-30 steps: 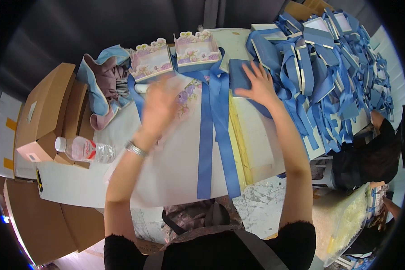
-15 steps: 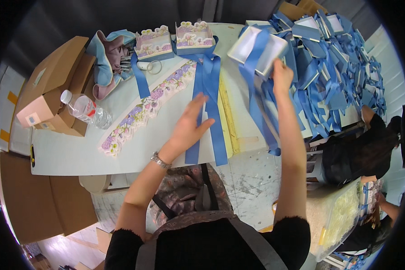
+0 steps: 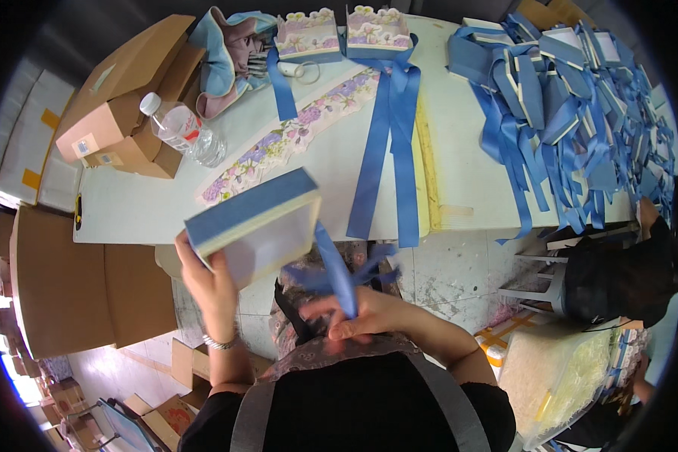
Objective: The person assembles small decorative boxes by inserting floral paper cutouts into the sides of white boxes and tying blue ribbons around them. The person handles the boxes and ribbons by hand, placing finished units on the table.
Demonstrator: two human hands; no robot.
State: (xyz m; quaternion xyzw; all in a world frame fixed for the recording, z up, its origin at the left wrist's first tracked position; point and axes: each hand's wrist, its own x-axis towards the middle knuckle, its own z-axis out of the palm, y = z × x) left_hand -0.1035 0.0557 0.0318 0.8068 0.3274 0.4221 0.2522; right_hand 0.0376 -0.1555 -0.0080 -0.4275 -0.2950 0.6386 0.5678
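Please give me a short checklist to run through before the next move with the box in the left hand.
1. Left hand gripping the blue box: ok.
2. Right hand holding the blue ribbon: ok.
3. Blue ribbon untangled: cannot tell, parts of it are blurred.
4. Blue box set down on the table: not ok, it is held up in the left hand.
5. Floral strip lying on the table: ok.
6. Plastic bottle capped: ok.
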